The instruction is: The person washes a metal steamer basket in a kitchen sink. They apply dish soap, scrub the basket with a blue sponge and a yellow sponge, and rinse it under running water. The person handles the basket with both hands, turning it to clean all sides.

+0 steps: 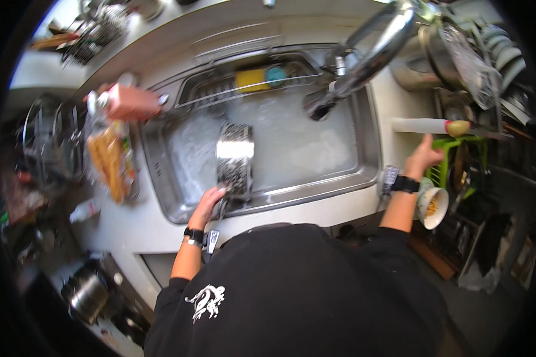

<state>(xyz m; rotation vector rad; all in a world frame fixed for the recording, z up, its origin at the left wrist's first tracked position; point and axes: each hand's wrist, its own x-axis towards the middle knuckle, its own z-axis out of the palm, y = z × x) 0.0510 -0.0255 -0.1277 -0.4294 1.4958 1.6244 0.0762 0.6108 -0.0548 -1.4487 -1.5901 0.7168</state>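
Observation:
My left hand (206, 208) grips the near edge of a shiny metal pot (235, 151), which lies on its side in the sink and looks speckled with drops or suds. Cloudy, foamy water (295, 138) covers the bottom of the stainless steel sink (370, 129). To the right of the sink, my right hand (422, 157) reaches out with thumb and fingers apart, and I see nothing held in it. Just beyond it lies a white bottle-like object (422, 125) with a red and yellowish end. A green plastic rack (438, 167) stands beside the fingers.
A chrome faucet (366, 67) overhangs the sink. A wire rack at the back carries a yellow sponge (251, 80). Pink soap bottle (131, 103) and bagged bread (107, 163) sit at left. Below my right wrist is a bowl of yellow bits (433, 208). Stacked pots (413, 67) crowd the back right.

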